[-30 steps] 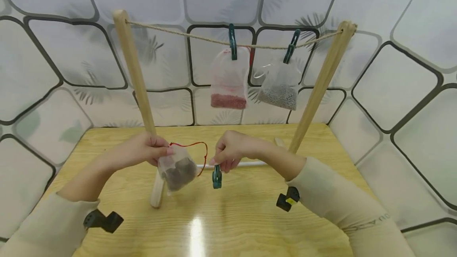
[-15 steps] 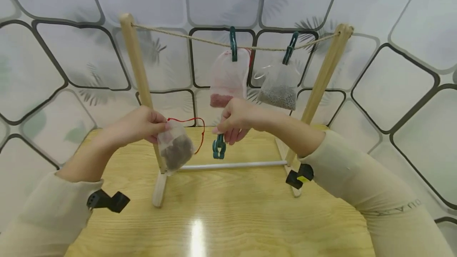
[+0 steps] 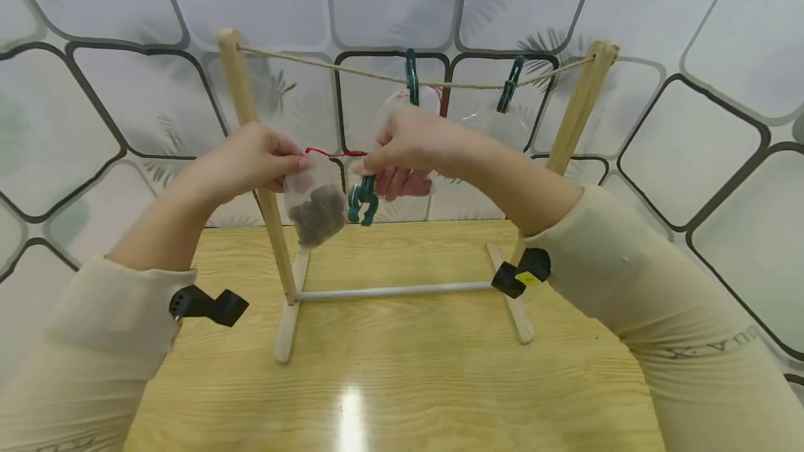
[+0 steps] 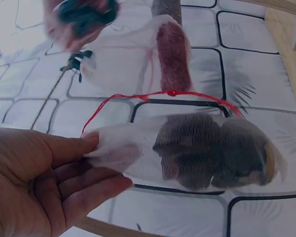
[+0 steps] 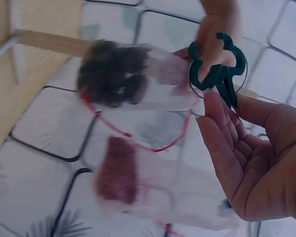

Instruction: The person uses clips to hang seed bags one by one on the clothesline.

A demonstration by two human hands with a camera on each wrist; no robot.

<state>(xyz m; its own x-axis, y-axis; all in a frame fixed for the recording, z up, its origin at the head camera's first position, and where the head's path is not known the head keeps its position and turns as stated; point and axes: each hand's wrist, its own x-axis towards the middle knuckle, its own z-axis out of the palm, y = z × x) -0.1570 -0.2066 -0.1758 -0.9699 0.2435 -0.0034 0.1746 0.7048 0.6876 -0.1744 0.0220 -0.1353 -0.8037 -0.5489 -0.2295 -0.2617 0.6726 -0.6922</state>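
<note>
My left hand (image 3: pixel 257 159) pinches the top of a white mesh drawstring bag (image 4: pixel 202 153) with dark lumps inside and a red cord (image 4: pixel 172 93). The bag hangs below the rope, near the left post. Just right of it, my right hand (image 3: pixel 408 152) pinches the handles of a dark green clothespin (image 5: pixel 218 74), whose jaws stand apart. In the head view this hand overlaps a hanging mesh bag with pink grains (image 5: pixel 119 173), mostly hiding it. Another green clothespin (image 3: pixel 412 77) grips that bag on the rope (image 3: pixel 326 65).
A wooden frame with a left post (image 3: pixel 241 89) and right post (image 3: pixel 581 103) carries the rope. A white bar (image 3: pixel 396 291) joins its feet on the wood-grain table (image 3: pixel 402 375). A third clothespin (image 3: pixel 511 84) holds a clear bag (image 3: pixel 502 125), partly behind my right forearm.
Both hands have risen toward the rope, carrying the dark-filled bag and the clothespin. The right hand has also shifted left, closer to the bag, and the clothespin's jaws have spread.
</note>
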